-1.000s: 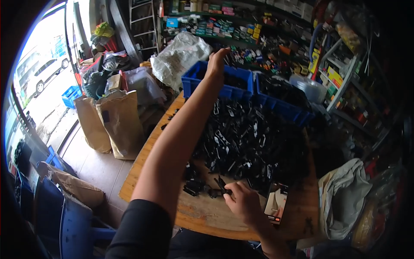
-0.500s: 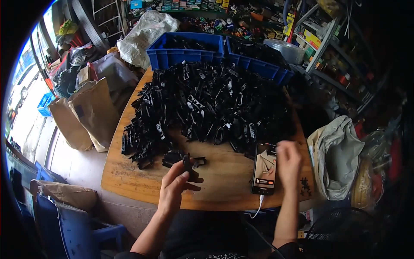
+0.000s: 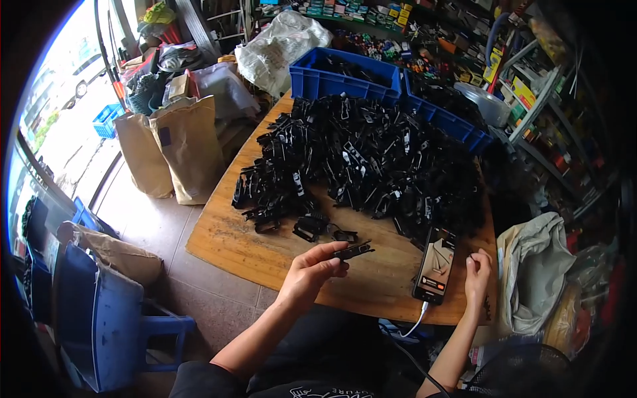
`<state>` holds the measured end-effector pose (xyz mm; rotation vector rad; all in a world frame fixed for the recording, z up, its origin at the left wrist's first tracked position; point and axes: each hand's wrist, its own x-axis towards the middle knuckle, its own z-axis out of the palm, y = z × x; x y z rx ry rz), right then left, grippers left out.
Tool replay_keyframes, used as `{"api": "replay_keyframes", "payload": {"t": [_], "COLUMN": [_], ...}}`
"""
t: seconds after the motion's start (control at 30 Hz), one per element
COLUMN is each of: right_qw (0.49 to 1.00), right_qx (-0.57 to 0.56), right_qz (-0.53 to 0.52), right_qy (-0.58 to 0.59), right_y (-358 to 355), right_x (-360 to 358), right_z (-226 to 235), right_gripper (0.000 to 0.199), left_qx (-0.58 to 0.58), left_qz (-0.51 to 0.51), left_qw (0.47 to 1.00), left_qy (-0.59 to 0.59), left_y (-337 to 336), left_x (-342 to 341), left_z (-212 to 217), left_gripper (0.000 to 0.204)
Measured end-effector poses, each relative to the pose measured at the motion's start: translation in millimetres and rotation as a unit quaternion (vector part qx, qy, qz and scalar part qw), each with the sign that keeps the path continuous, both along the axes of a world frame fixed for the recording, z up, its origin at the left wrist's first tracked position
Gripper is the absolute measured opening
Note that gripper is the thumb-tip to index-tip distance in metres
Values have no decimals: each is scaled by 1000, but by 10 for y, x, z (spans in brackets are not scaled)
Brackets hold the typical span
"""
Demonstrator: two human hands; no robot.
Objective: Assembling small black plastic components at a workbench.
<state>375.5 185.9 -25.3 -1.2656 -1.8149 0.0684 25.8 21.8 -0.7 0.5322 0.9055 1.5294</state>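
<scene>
My left hand pinches a small black plastic clip-like part between thumb and fingers, over the front of the wooden table. Just beyond it lie a couple of similar loose parts. A large heap of black plastic parts covers the table's middle and far side. My right hand is at the table's right edge with its fingers curled closed; whatever they may hold is too small to make out. Left of that hand lies a phone with its screen lit and a white cable plugged in.
Two blue crates with black parts stand at the table's far edge. Brown paper bags are on the floor at left, near a blue stool. An open pale sack stands by the right edge. Crowded shelves rise behind.
The view has swung left, shifting the scene rightward. My left hand has turned the black part from upright to nearly level. My right hand has moved lower, away from the phone's upper end.
</scene>
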Motion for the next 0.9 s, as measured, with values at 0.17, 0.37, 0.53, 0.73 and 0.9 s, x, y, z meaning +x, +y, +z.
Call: {"api": "replay_keyframes", "payload": {"t": [0.17, 0.37, 0.53, 0.73, 0.9], "right_qw": [972, 953, 938, 940, 924], "right_qx": [-132, -65, -180, -112, -258], "right_qz": [143, 288, 287, 319, 273], "right_qy": [128, 74, 80, 37, -67], "right_y": [-690, -1016, -965, -988, -961], "right_x": [-850, -1632, -1836, -1993, -2143], "right_z": [712, 918, 872, 608, 707], "right_gripper": [9, 15, 15, 22, 40], "left_qx": [-7, 17, 41, 34, 5], "left_qz": [5, 14, 12, 22, 79], "left_qw": [1000, 997, 989, 991, 995], "left_qy": [24, 73, 141, 131, 61], "left_y": [11, 6, -73, -205, -326], "left_x": [40, 125, 107, 81, -42], "left_z": [-2, -1, 60, 118, -18], "left_gripper": [35, 39, 39, 34, 26]}}
